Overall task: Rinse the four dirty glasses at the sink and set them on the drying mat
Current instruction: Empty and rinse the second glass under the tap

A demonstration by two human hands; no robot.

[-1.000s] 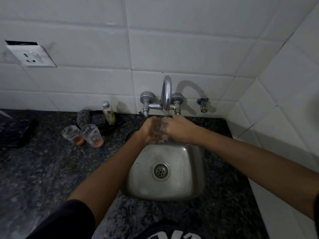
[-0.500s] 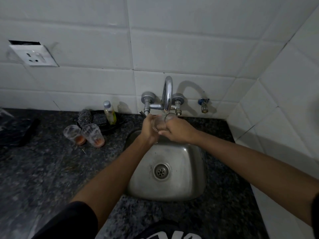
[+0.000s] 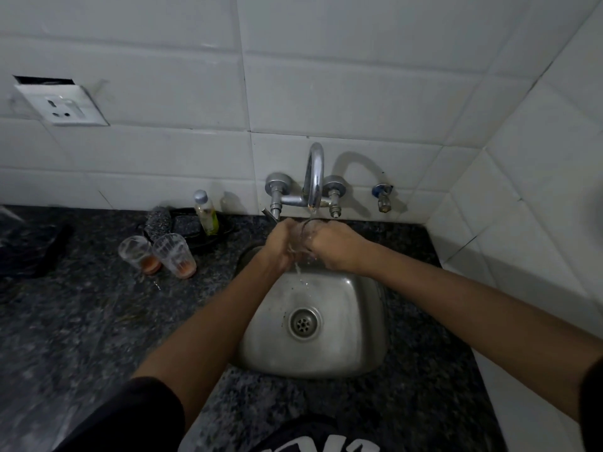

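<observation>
A clear glass (image 3: pixel 306 234) is held under the running tap (image 3: pixel 314 177), above the back of the steel sink (image 3: pixel 355 350). My left hand (image 3: pixel 281 246) grips its left side and my right hand (image 3: pixel 336 246) grips its right side; the glass is mostly hidden between them. Water falls from the glass into the basin. Two dirty glasses with orange residue stand on the dark counter to the left, one (image 3: pixel 139 254) beside the other (image 3: pixel 175 255).
A small bottle of yellow liquid (image 3: pixel 206 213) and a scrubber (image 3: pixel 159 220) sit by the wall behind the dirty glasses. A dark mat (image 3: pixel 31 247) lies at the far left. A wall socket (image 3: pixel 62 104) is upper left. A tiled side wall closes the right.
Both hands lowered the glass slightly under the spout, and water now spills from it into the sink.
</observation>
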